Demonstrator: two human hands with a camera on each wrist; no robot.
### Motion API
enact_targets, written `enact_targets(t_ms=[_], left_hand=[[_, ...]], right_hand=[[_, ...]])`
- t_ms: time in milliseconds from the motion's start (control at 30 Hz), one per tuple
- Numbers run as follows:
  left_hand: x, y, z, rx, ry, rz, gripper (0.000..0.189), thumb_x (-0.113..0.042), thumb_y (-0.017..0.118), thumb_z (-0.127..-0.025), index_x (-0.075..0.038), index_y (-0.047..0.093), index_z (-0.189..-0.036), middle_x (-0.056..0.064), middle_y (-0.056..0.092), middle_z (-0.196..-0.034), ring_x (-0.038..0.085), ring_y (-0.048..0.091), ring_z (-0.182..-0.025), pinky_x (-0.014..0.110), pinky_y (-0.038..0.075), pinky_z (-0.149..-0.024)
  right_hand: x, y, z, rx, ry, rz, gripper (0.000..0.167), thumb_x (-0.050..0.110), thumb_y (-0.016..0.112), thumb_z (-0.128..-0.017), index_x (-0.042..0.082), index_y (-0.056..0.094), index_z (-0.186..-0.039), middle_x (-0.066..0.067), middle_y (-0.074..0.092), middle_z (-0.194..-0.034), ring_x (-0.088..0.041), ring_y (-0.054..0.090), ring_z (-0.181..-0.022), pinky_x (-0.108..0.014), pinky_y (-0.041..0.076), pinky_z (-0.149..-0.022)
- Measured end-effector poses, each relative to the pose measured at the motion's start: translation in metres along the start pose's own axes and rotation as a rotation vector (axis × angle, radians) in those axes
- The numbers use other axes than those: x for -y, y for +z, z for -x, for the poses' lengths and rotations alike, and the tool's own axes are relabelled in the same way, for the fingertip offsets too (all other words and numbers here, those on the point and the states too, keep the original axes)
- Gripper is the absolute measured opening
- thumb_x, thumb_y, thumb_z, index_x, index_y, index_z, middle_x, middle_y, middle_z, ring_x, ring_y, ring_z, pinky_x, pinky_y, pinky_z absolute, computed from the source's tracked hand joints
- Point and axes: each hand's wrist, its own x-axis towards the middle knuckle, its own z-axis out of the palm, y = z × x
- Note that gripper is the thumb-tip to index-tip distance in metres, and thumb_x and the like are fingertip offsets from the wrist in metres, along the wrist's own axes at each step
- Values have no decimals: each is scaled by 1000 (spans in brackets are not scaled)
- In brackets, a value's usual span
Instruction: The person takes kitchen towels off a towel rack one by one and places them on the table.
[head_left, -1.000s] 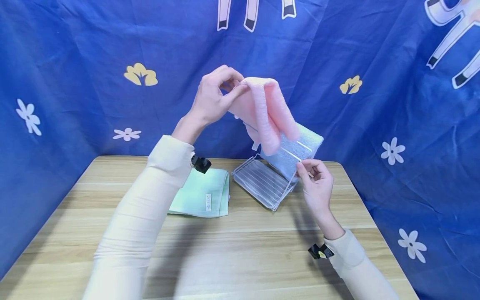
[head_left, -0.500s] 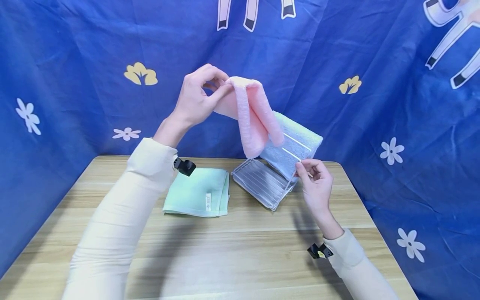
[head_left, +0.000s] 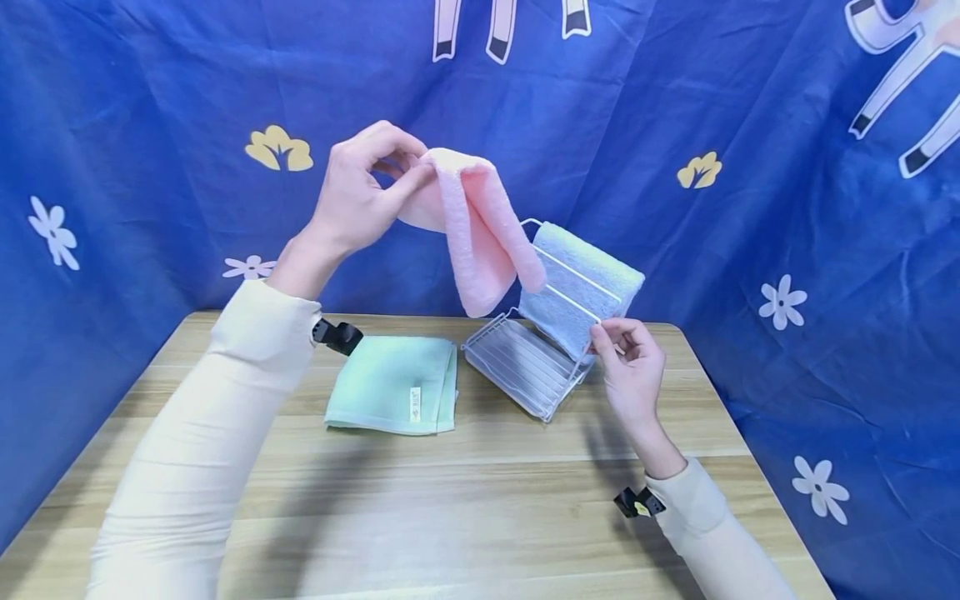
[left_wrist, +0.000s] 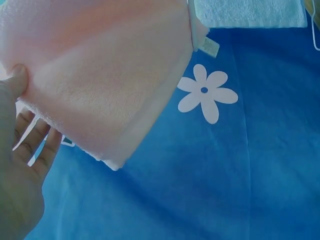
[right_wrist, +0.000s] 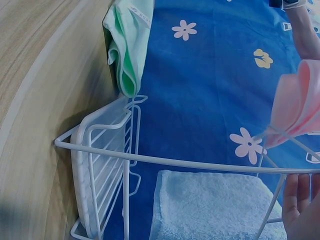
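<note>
A pink towel (head_left: pixel 480 242) hangs in folds from my raised left hand (head_left: pixel 360 187), its top edge pinched between thumb and fingers. The left wrist view shows the pink cloth (left_wrist: pixel 100 90) spread broad beside the thumb, with a small tag at its far edge. My right hand (head_left: pixel 633 367) pinches the corner of a white wire rack (head_left: pixel 573 304), thumb and fingers at the end of its bar (right_wrist: pixel 200 165). A light blue towel (head_left: pixel 585 254) lies in the rack's upper part, behind the wires. The pink towel's lower end overlaps the rack's left side in the head view.
Left of the rack, a folded mint-green towel (head_left: pixel 390 379) with a white label lies on the wooden table (head_left: pixel 480 517). A translucent tray (head_left: pixel 517 358) sits at the rack's base. Blue patterned curtain (head_left: pixel 600 108) stands close behind and at the sides.
My left hand has moved left with the pink towel, uncovering more of the rack's upper wires and the light blue towel. The right hand stays on the rack's corner.
</note>
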Motion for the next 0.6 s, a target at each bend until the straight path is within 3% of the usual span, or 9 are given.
enact_targets(t_ms=[300, 533, 600], left_hand=[[-1, -18, 10, -13, -49, -46, 12, -10, 76, -96, 0, 77, -102, -29, 58, -89, -3, 58, -86, 13, 50, -82], [12, -35, 25, -1, 40, -90, 11, -3, 79, -92, 6, 75, -97, -32, 56, -86, -5, 54, -79, 11, 47, -76], [16, -41, 32, 12, 35, -121, 11, -3, 80, -91, 5, 76, -96, -32, 55, -87, -6, 54, -79, 10, 46, -76]], right_hand=[[0, -1, 0, 4, -7, -1, 26, -14, 68, -93, 11, 71, -96, 6, 70, -81, -4, 68, -68, -18, 60, -68], [0, 0, 0, 8, -12, 0, 23, -13, 68, -94, 9, 71, -97, 6, 69, -81, -5, 67, -69, -18, 60, -68], [0, 0, 0, 9, -12, 1, 22, -13, 68, -94, 9, 71, -97, 6, 69, -81, -5, 67, -70, -18, 60, -68]])
